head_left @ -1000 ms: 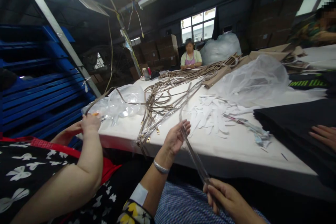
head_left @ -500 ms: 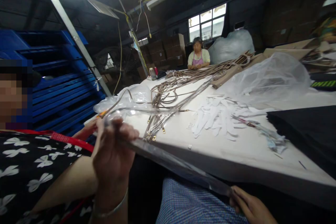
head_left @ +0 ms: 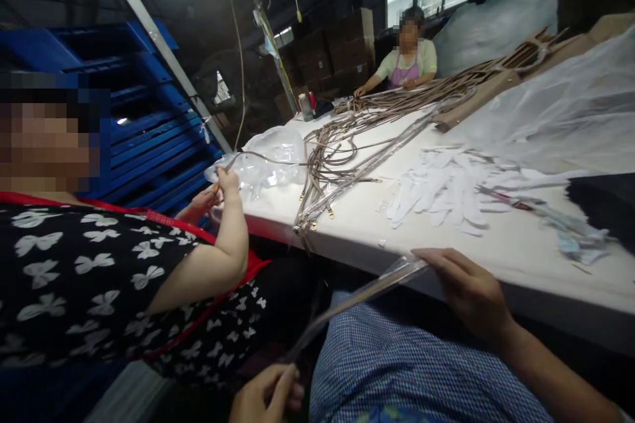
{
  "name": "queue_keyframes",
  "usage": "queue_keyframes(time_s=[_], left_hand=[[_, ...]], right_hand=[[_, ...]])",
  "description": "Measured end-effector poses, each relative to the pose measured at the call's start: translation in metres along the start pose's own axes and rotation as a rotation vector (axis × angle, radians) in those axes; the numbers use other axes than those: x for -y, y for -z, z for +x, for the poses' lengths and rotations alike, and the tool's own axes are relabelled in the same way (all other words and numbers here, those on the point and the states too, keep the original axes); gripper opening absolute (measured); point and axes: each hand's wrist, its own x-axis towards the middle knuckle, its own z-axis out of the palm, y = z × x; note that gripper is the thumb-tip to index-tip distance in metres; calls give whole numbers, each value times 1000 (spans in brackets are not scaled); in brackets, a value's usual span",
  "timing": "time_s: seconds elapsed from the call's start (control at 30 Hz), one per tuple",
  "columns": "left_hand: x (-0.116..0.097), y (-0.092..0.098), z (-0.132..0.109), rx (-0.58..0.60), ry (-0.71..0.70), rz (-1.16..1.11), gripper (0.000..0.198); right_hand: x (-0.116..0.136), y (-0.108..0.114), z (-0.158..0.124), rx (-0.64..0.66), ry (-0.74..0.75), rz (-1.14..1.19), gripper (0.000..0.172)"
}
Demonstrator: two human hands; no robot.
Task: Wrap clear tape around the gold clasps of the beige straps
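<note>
A long brown strap [head_left: 342,307] stretches across my lap between my two hands, partly inside a clear plastic sleeve [head_left: 394,274]. My left hand [head_left: 268,393], low in the view, has its fingers closed around the lower end of the strap. Near the table's front edge, my right hand [head_left: 466,287] pinches the upper end of the plastic sleeve. Beyond my hands, a bundle of brown straps [head_left: 330,158] with gold-coloured metal ends lies on the white table [head_left: 347,241], some of them in clear plastic.
To the left sits a co-worker in a butterfly-print top, whose hands [head_left: 218,188] hold a strap. Another person [head_left: 407,63] works across the table. White strips [head_left: 441,195], scissors [head_left: 506,198], a black cloth [head_left: 605,205] and plastic bags [head_left: 272,152] lie on the table.
My left hand has come down from in front of the co-worker to my lap. My right hand has risen toward the table edge. The view has shifted, and the strap now slopes up to the right.
</note>
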Motion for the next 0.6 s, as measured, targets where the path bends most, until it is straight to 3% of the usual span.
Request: queue_keyframes(time_s=[0.1,0.13,0.2,0.27,0.33,0.4,0.47,0.6], left_hand=[[-20,-33,8,-111,-278,-183,39],[-32,-44,13,-82,-386,-227,37],[-54,-62,25,147,-487,-288,36],[-67,-74,38,413,-476,-340,43],[-71,-77,48,518,-435,-345,45],[-71,-73,55,475,-453,-264,39],[-72,-66,59,448,-532,-112,34],[-76,-53,66,570,-686,145,25]], right_hand=[[28,-15,26,151,294,59,39],[36,-21,33,193,379,75,40],[48,-32,40,256,505,105,41],[52,-36,42,295,521,121,41],[49,-34,41,345,415,149,38],[44,-28,36,458,219,222,37],[39,-21,32,606,-8,335,40],[42,-13,26,942,-440,617,44]])
